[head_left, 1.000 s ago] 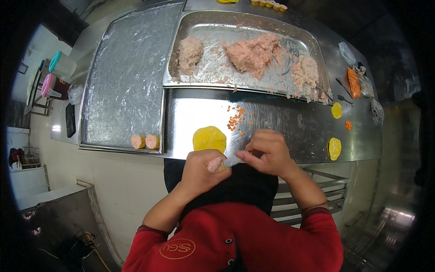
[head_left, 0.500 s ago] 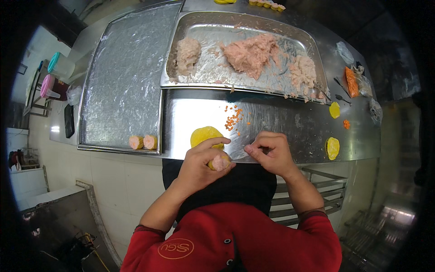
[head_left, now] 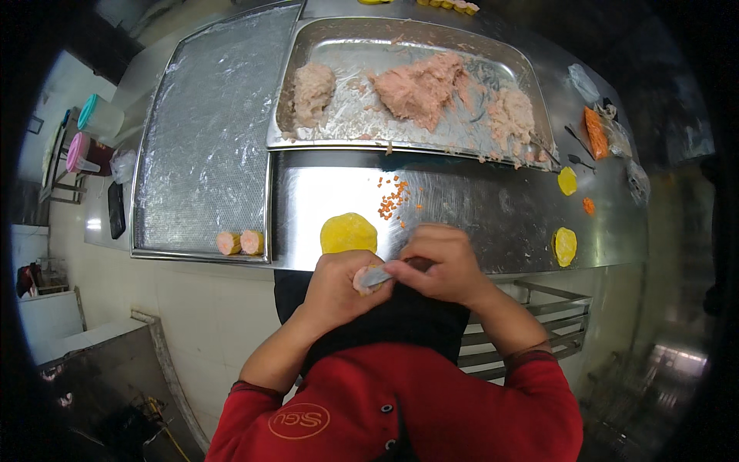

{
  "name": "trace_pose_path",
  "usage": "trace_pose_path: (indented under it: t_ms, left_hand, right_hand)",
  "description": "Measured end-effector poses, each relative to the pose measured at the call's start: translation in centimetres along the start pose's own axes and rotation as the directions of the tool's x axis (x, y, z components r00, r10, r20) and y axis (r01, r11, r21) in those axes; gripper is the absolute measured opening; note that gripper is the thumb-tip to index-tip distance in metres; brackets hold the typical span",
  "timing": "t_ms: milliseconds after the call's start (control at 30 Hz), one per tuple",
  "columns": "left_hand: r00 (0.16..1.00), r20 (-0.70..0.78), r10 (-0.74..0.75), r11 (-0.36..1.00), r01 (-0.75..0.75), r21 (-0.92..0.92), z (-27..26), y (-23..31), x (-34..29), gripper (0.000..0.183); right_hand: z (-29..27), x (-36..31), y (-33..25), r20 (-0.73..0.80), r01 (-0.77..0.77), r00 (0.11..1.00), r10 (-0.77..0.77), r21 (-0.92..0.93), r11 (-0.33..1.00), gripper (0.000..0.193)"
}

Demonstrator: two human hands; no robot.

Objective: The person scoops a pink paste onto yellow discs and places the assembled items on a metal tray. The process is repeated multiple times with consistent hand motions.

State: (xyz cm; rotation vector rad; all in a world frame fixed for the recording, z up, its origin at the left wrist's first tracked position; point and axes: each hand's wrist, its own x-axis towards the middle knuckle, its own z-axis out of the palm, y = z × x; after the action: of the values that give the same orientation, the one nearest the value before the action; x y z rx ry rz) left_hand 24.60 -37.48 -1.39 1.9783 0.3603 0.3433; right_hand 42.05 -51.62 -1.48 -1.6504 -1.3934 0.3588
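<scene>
My left hand [head_left: 332, 286] is wrapped round a siu mai dumpling [head_left: 359, 288], pink filling showing at its open top. Across that filling lies the flat metal blade of a small spatula [head_left: 375, 276]. My right hand [head_left: 443, 262] grips the spatula's brown handle, mostly hidden by the fingers. Just beyond my left hand, round yellow wrappers [head_left: 349, 232] lie on the steel table [head_left: 300, 208]. Diced orange bits [head_left: 392, 199], which look like carrot, are scattered behind them. Two filled dumplings [head_left: 239, 242] stand at the near right corner of the tray on the left.
The film-covered tray [head_left: 202, 256] takes up the table's left side. Behind the work spot sits a deep steel pan [head_left: 339, 144] with pink minced filling [head_left: 423, 88] and paler heaps. More yellow wrappers [head_left: 565, 246], dark utensils [head_left: 581, 146] and an orange bag [head_left: 596, 132] lie at right.
My right hand has moved left to my left hand, and the spatula blade now rests on the filling. My left fingers have closed further round the dumpling. The view has shifted slightly.
</scene>
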Motion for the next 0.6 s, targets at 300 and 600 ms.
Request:
trace_pose_path:
  t_ms: [300,600]
  left_hand:
    - [1.0,0.024,0.011,0.998,-0.013,0.063,0.1,-0.3,0.3,0.02]
    - [0.988,0.0,0.155,0.981,-0.154,-0.113,0.0,-1.6,0.3,0.039]
  right_hand:
    - [0.4,0.0,-0.2,-0.019,-0.035,0.999,0.035,-0.029,0.999,0.022]
    - [-1.8,-0.9,0.5,0.024,-0.187,0.982,0.186,0.061,0.981,0.023]
